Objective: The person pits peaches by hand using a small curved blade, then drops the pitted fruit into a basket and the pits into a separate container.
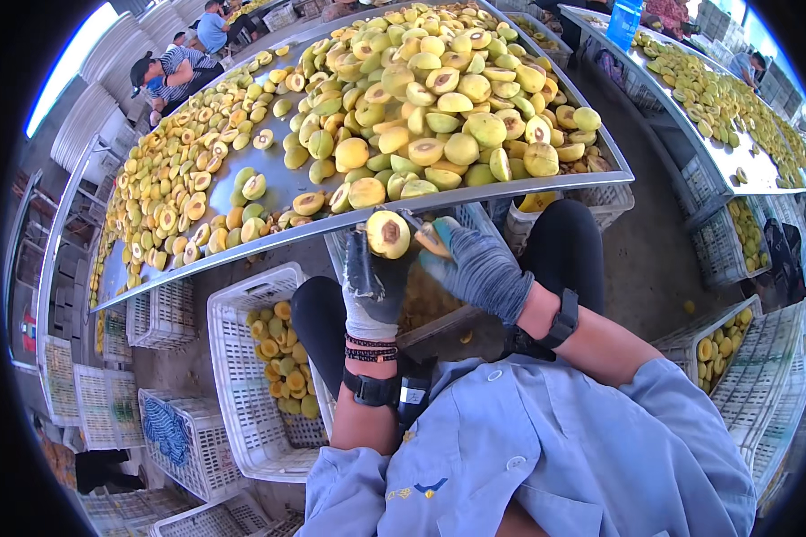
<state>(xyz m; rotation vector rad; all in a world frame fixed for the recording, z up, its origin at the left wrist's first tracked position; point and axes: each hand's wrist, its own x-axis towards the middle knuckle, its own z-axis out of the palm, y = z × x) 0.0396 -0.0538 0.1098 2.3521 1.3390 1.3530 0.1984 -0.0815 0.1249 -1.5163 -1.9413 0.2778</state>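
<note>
My left hand (375,285), in a worn glove with a black coating, holds up a halved yellow peach (387,235). Its cut face is turned towards me, and a brown pit area shows in the middle. My right hand (478,270), in a grey-blue knit glove, grips a small tool by its light wooden handle (433,240). The tool's metal end is close beside the peach half; whether it touches cannot be made out. Both hands are just in front of the near rim of a metal table (349,221). Below them is a partly hidden crate (436,322).
A large heap of halved peaches (436,87) covers the table's right part, with more halves (174,181) spread at left. A white plastic crate (242,429) of peach halves stands by my left knee. More crates (769,376) stand at right. A person (174,70) sits beyond the table.
</note>
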